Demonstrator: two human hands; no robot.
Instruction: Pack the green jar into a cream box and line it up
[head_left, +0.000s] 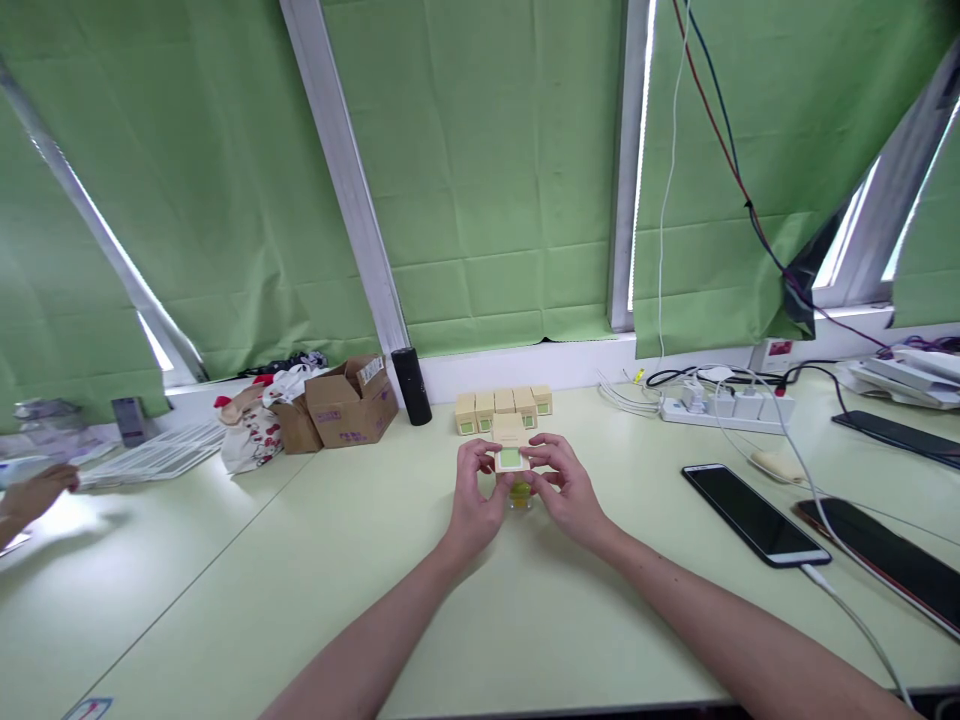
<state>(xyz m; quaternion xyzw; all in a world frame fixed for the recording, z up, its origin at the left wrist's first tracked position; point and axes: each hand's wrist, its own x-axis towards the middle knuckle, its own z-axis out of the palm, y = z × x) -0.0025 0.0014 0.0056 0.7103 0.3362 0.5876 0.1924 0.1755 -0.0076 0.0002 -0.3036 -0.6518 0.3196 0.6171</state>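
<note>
Things on a table [315, 590], with hands in the middle.
The left hand [476, 497] and right hand [568, 492] have a small box [510, 440] between them, and a little glass jar [520, 497] shows just under it, between the thumbs. Behind the hands sits a row of boxes [484, 404]. Left of that row come a cylinder [412, 387], a cardboard box [349, 412] and a cloth bag [251, 442]. Far left is another person's hand [37, 497]. Two phones [757, 515] lie on the right, with a power strip [726, 418] behind them. Curtains [480, 150] hang behind the table.
</note>
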